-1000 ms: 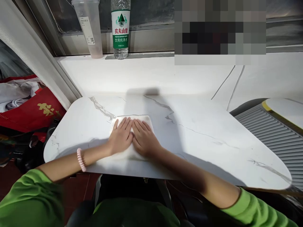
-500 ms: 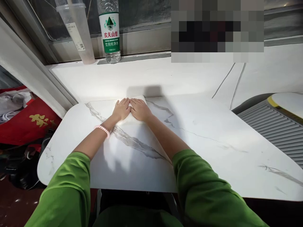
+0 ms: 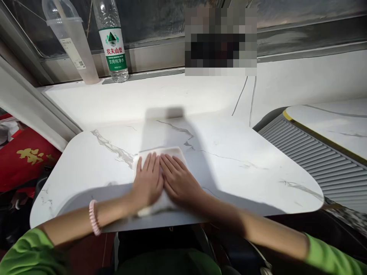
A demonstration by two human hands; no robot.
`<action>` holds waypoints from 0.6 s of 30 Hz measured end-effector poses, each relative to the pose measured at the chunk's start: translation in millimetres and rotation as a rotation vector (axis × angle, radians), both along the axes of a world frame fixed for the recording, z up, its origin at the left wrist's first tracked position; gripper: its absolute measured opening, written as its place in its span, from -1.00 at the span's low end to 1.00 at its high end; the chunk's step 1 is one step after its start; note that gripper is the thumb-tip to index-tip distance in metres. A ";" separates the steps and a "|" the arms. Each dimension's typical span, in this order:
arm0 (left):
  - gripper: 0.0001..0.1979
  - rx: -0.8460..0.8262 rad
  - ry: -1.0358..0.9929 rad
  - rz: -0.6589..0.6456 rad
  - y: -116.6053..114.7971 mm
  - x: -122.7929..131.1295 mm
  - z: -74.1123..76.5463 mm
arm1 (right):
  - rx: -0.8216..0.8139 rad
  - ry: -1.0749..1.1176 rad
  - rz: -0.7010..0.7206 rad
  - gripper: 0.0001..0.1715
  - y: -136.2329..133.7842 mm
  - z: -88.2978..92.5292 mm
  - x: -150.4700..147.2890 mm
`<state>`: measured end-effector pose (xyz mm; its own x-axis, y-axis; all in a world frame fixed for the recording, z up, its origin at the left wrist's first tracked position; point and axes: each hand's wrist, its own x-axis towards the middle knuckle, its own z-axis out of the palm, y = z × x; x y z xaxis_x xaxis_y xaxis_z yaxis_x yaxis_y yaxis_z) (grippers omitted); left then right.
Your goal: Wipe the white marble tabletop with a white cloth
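Note:
A white folded cloth [image 3: 174, 151] lies on the white marbled tabletop [image 3: 235, 168], close to its front edge. My left hand [image 3: 146, 181] rests flat on the cloth's left half, fingers stretched out and pointing away from me. Beside it my right hand [image 3: 180, 179] presses flat on the right half, fingers straight and angled to the left. The two hands touch along their index fingers and thumbs. Much of the cloth is hidden beneath them. A pink coiled band [image 3: 94, 217] circles my left wrist.
On the window ledge stand a clear plastic cup [image 3: 73, 49] with a lid and a water bottle [image 3: 113, 49] with a green and white label. A red bag [image 3: 31, 156] is at the left. A grey ribbed panel [image 3: 309, 152] is at the right.
Both hands have come back towards me with the cloth, from the table's far edge to near its front edge. The head view has turned a little to the right.

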<state>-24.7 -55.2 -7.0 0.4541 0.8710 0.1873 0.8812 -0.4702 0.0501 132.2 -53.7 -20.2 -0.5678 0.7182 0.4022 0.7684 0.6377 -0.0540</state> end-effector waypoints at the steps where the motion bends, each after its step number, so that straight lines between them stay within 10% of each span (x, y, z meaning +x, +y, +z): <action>1: -0.43 -0.010 -0.005 -0.051 -15.2 4.4 -0.5 | 0.007 0.002 -0.007 -0.33 -18.7 -0.2 6.1; 8: -0.40 -0.135 -0.048 -0.174 -22.3 32.3 7.5 | 0.002 -0.014 -0.103 -0.29 -43.1 0.4 31.9; 18: -0.42 -0.164 -0.054 0.002 145.2 77.8 8.2 | -0.178 -0.027 -0.168 -0.32 135.5 9.5 62.3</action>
